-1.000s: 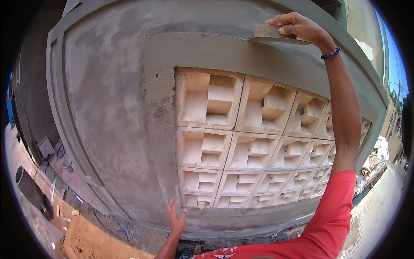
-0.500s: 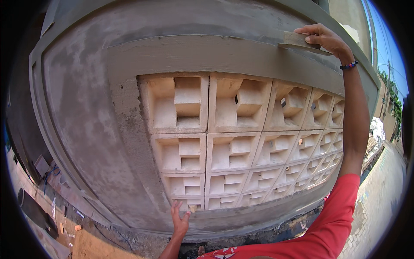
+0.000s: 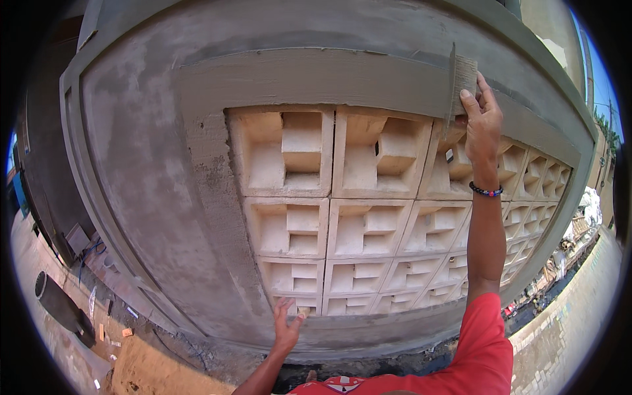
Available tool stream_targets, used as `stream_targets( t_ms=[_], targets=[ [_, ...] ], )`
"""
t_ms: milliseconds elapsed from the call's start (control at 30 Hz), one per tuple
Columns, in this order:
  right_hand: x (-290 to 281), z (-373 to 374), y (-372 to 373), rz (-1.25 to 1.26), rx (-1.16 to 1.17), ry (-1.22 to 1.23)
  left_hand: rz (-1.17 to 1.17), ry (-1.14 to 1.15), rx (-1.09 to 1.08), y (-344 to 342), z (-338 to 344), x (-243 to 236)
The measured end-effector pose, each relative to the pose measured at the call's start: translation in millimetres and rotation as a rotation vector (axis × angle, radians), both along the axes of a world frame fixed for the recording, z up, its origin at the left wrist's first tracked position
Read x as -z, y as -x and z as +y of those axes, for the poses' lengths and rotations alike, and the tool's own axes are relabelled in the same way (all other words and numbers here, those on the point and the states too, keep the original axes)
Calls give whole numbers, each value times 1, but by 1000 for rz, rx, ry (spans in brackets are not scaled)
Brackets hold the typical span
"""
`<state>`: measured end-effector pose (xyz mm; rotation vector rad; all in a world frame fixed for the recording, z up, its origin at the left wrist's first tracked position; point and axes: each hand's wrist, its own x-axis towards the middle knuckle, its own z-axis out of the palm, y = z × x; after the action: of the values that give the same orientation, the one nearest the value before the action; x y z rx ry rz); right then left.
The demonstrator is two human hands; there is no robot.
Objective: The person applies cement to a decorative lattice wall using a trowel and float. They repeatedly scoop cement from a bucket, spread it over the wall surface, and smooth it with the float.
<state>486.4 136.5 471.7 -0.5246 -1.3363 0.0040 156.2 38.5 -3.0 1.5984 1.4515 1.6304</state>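
My right hand (image 3: 484, 125), wearing a dark bead bracelet, is raised and closed round a plastering float (image 3: 465, 78) by its rough block-like grip. The float's thin blade stands upright, its edge to the smooth grey mortar band (image 3: 329, 76) above the ventilation blocks. Low down, my left hand (image 3: 285, 329) has its fingers apart at the bottom left corner of the blocks. Its fingertips seem to rest on a cream ventilation block (image 3: 289, 268) or its edge. A small yellowish piece (image 3: 304, 311) shows beside the thumb; whether the hand touches it I cannot tell.
Rougher mortar (image 3: 214, 171) runs down the left side of the blocks. At lower left on the ground lie a dark cylindrical container (image 3: 56, 299), brick pieces (image 3: 127, 332) and sand (image 3: 158, 368). Rubble (image 3: 546, 270) lines the wall's foot at right, beside a paved path (image 3: 573, 309).
My right hand has moved left and slightly down, and the float has turned from nearly level to upright. The left hand keeps its place by the lower blocks. The view has shifted slightly.
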Motion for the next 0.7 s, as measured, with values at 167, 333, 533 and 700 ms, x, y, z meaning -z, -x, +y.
stream_targets(
  t_ms=[167, 333, 533, 700],
  targets=[
    [3, 33, 60, -51, 462, -253, -23, 2, -73, 23, -19, 12],
    [6, 23, 149, -114, 375, -236, 36, 15, -197, 61, -38, 34],
    [-2, 30, 249, -354, 414, -430, -51, 26, -269, 96, -54, 34],
    [-2, 26, 330, -685, 330, -466, -125, 46, -321, 118, -62, 42]
  ],
)
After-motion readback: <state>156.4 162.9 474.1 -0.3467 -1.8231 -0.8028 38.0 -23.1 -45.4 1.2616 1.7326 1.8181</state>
